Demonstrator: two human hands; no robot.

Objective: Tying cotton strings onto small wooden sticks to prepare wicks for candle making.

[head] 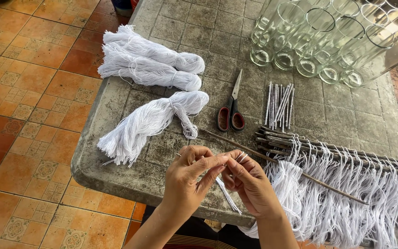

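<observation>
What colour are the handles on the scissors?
Dark red handles on the scissors, lying on the grey table; the head view shows them.

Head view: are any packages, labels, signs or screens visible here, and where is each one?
None: no package, label, sign or screen shows.
On the grey stone table are only bare goods: white string bundles, red-handled scissors, clear glass tubes, thin sticks.
Both hands, left hand and right hand, pinch white strings; nothing printed there.

On my grey stone table [171, 27]: red-handled scissors [231, 113], three white yarn skeins [150, 57], clear glasses [328, 37], small bundle of pale sticks [279, 103]; tiled floor [28, 92] beside.
</observation>
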